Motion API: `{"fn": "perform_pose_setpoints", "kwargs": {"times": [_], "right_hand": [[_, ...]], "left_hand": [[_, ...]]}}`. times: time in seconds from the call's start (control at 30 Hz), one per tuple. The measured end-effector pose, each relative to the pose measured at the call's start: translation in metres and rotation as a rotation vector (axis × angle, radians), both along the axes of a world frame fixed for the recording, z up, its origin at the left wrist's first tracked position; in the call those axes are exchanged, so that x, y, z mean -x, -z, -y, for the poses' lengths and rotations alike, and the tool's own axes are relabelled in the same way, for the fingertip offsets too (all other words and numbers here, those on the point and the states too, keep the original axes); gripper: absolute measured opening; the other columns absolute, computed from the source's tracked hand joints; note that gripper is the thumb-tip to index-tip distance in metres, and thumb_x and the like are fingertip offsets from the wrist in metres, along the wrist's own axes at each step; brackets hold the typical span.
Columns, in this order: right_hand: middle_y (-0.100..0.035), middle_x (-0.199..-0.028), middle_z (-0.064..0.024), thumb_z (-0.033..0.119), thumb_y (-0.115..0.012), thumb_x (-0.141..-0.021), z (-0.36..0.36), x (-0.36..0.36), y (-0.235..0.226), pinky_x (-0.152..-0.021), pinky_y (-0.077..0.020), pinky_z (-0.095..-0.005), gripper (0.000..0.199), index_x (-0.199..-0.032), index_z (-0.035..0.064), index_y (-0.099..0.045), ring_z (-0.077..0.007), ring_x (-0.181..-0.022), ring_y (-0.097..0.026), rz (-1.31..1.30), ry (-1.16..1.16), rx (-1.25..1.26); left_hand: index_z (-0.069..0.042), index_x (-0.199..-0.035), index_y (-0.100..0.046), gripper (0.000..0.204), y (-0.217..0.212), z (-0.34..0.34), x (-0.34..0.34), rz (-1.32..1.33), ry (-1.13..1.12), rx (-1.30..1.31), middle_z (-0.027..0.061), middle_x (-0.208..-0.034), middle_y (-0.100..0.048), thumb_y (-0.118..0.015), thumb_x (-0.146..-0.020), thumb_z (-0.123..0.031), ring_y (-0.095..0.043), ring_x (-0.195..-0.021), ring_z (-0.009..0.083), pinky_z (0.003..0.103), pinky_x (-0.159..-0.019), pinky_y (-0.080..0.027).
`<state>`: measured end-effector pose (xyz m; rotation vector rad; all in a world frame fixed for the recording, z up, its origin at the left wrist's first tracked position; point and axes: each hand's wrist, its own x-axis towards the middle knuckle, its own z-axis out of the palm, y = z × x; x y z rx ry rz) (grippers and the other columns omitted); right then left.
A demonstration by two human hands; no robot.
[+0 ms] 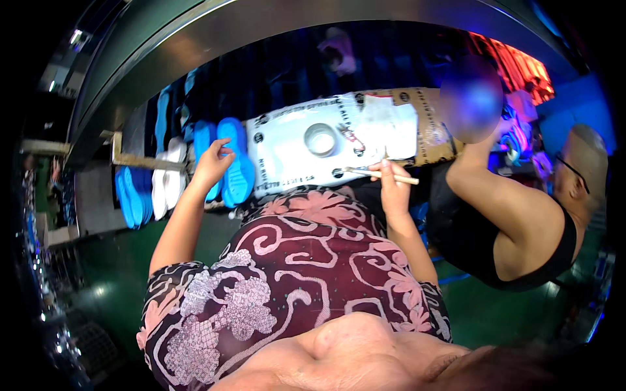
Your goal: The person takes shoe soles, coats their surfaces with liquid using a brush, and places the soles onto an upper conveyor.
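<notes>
My left hand (214,163) hovers at the blue shoe soles, its fingers apart and loosely bent, with nothing seen in them. A bright blue sole (237,179) lies just right of that hand, and whether they touch I cannot tell. My right hand (393,184) is closed round the pale handle of a brush (405,179), whose bristle end points left over the white work surface (280,153). Between my hands, toward the far side, stands a round metal tin (321,139). What is inside it is hard to make out.
White soles (171,173) and more blue soles (132,195) lie at the left, near a wooden bar (147,161). A white sheet (390,127) rests right of the tin. A co-worker (521,228) sits close on my right. A metal beam (261,32) arches across the far side.
</notes>
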<state>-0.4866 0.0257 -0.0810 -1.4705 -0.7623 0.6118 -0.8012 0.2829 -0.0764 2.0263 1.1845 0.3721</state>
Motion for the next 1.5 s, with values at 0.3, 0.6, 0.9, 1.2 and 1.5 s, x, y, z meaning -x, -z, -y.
{"fn": "perform_pose_setpoints", "kwargs": {"times": [0.3,0.6,0.9,1.2,1.5], "right_hand": [[-0.06,-0.068,-0.0058,0.019,-0.049,-0.09,-0.036,-0.005,-0.006,-0.061,-0.0426,-0.0236,0.028,-0.079,-0.0022,-0.063,-0.0108,-0.063,-0.054,0.0,-0.001,0.003],[-0.06,-0.067,-0.0096,0.017,-0.059,-0.08,-0.083,-0.013,0.016,-0.063,-0.0433,-0.0294,0.016,-0.074,0.0035,-0.065,-0.0203,-0.065,-0.057,0.5,-0.129,0.047],[-0.059,-0.063,-0.0053,0.018,-0.064,-0.073,-0.095,-0.008,0.035,-0.065,-0.0407,-0.0359,0.014,-0.066,0.0053,-0.062,-0.0254,-0.063,-0.056,0.838,-0.133,0.006],[-0.061,-0.069,-0.0058,0.022,-0.051,-0.089,-0.074,-0.008,0.014,-0.06,-0.0409,-0.025,0.027,-0.08,0.0012,-0.065,-0.012,-0.064,-0.053,0.091,-0.016,0.007],[-0.06,-0.072,-0.0085,0.028,-0.045,-0.092,-0.063,-0.008,0.001,-0.066,-0.0415,-0.0264,0.038,-0.081,-0.0045,-0.062,-0.0129,-0.067,-0.052,-0.336,0.079,-0.176]], "left_hand": [[-0.002,-0.094,-0.057,0.031,0.028,0.038,0.013,-0.67,-0.049,-0.251,0.0182,-0.081,-0.063,-0.057,-0.072,-0.023,-0.061,-0.076,0.0354,0.044,-0.067,-0.048],[-0.001,-0.103,-0.048,0.032,0.042,0.044,0.03,-0.117,-0.295,-0.029,0.0117,-0.068,-0.061,-0.055,-0.075,-0.017,-0.061,-0.063,0.0216,0.038,-0.06,-0.046],[0.006,-0.109,-0.051,0.037,0.031,0.063,0.032,0.758,-0.419,1.151,0.0121,-0.101,-0.06,-0.058,-0.078,-0.011,-0.06,-0.093,0.0215,0.033,-0.081,-0.05],[0.0,-0.122,-0.039,0.064,-0.018,0.085,-0.004,0.853,-0.269,0.879,0.0119,-0.109,-0.054,-0.067,-0.069,-0.022,-0.058,-0.093,0.0215,0.033,-0.079,-0.049],[0.0,-0.12,-0.029,0.047,-0.034,0.088,-0.074,0.668,-0.164,0.455,0.0146,-0.099,-0.054,-0.054,-0.08,-0.005,-0.06,-0.071,0.0173,0.025,-0.052,-0.053]]}}
